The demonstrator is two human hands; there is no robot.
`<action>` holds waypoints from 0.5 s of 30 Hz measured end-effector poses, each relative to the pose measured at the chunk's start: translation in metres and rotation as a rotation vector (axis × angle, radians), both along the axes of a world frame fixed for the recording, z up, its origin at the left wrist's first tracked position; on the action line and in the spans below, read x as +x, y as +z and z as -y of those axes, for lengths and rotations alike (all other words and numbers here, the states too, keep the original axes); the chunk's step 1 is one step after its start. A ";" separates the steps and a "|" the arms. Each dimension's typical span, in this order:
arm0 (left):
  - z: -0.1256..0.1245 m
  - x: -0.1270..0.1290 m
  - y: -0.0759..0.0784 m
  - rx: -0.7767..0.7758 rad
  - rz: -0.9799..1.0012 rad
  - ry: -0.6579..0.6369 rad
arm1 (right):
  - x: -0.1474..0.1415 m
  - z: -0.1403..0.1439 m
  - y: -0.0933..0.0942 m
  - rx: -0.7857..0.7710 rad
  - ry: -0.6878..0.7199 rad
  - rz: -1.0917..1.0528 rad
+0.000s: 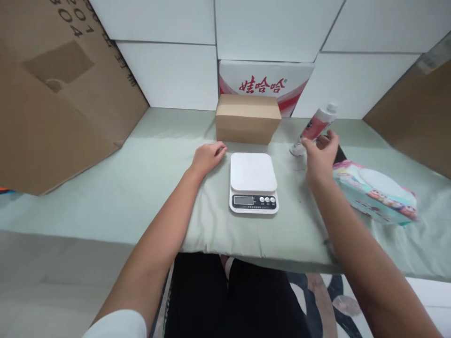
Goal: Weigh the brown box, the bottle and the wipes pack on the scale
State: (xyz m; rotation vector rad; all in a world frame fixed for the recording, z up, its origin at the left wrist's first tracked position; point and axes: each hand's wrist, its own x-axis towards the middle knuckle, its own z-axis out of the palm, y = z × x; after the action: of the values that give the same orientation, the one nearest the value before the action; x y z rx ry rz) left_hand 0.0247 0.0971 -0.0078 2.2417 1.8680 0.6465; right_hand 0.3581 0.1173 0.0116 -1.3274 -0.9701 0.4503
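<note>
My left hand point(208, 157) rests on the cloth beside a white kitchen scale point(252, 172), its fingers loosely curled together with nothing visible in them. The scale lies flat with its plate bare, and its display and buttons face me. On the right, my right hand point(322, 152) has its thumb and fingers around the lower part of a clear bottle point(317, 124) with a pink label and white cap. That bottle leans to the right, its base close to the cloth. Under my right wrist, a dark object point(339, 156) shows only partly.
Behind the scale sits a plain brown box point(246, 119), in front of a white carton with red lettering point(260, 77). A pastel tissue pack point(378, 195) lies by my right forearm. Large cardboard pieces stand at the left point(66, 108) and right point(416, 103) over the green cloth point(151, 178).
</note>
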 end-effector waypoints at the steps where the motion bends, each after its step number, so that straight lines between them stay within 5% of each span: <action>1: -0.002 0.001 -0.001 -0.034 -0.018 -0.019 | -0.004 -0.016 -0.005 -0.026 -0.022 0.003; 4: -0.006 0.003 -0.002 -0.099 -0.048 -0.074 | -0.004 -0.044 -0.023 -0.067 -0.074 0.063; 9: -0.008 0.001 -0.004 -0.084 -0.034 -0.093 | 0.005 -0.043 -0.039 -0.046 -0.079 0.217; 15: -0.006 0.001 -0.004 -0.097 -0.047 -0.085 | -0.026 -0.012 -0.024 0.150 0.354 0.168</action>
State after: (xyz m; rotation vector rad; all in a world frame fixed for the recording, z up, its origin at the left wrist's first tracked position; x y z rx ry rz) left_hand 0.0257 0.1035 -0.0118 2.2787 1.7734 0.4827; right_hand 0.3326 0.1298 -0.0127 -1.0722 -1.3627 0.5282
